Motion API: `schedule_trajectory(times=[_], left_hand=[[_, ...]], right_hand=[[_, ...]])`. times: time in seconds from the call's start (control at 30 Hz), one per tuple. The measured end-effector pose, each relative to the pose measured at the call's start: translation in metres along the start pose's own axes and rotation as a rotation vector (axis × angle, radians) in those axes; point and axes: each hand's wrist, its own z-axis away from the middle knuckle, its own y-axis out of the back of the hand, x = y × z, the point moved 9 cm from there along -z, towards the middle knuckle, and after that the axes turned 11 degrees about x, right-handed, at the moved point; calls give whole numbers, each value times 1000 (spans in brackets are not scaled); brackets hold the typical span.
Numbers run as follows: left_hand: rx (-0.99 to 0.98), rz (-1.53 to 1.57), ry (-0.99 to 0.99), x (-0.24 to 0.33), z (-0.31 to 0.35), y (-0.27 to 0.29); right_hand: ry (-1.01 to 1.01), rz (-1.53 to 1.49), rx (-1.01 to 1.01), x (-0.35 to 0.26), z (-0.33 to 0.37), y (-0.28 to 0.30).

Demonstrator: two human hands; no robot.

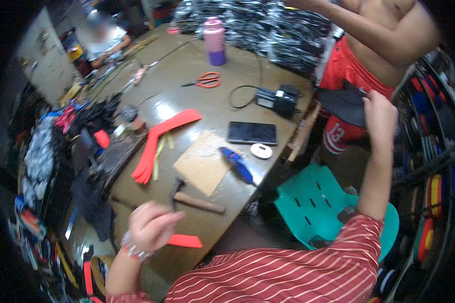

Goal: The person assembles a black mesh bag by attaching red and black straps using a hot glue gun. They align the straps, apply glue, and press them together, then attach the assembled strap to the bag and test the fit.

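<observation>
My left hand point(154, 227), with a bracelet at the wrist, hovers over the table's near edge. Its fingers are curled closed, and whatever may be in them is hidden. A short red strip point(187, 241) lies just beyond it, and a hammer point(199, 202) with a wooden handle is a little farther. Out to the right, my raised right hand point(381, 113) grips a flat black piece point(344, 104), perhaps fabric, by its edge. That piece hangs in front of a standing person's red shorts. Red strips point(162, 139), bent at an angle, lie mid-table.
On the table point(151, 55) are orange-handled scissors point(207, 80), a pink-purple bottle point(215, 43), a black phone point(253, 133), a brown sheet point(205, 161), a blue tool point(237, 165) and a black adapter point(278, 99). A green chair point(308, 202) stands at right. Another person sits far left.
</observation>
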Motion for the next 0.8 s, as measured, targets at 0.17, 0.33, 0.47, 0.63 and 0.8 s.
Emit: schedule_trajectory(times=[0.17, 0.33, 0.47, 0.63, 0.8], left_hand=[[117, 268, -245, 103, -84, -43], [211, 136, -269, 146, -72, -30], [206, 5, -398, 144, -8, 11], [215, -128, -530, 144, 66, 60], [172, -254, -365, 116, 95, 91]], right_hand=[[1, -495, 236, -57, 75, 166], [-213, -1117, -108, -109, 149, 196], [119, -1571, -613, -176, 195, 201], [613, -1910, -727, -246, 238, 213], [861, -1801, -1118, -311, 278, 186]])
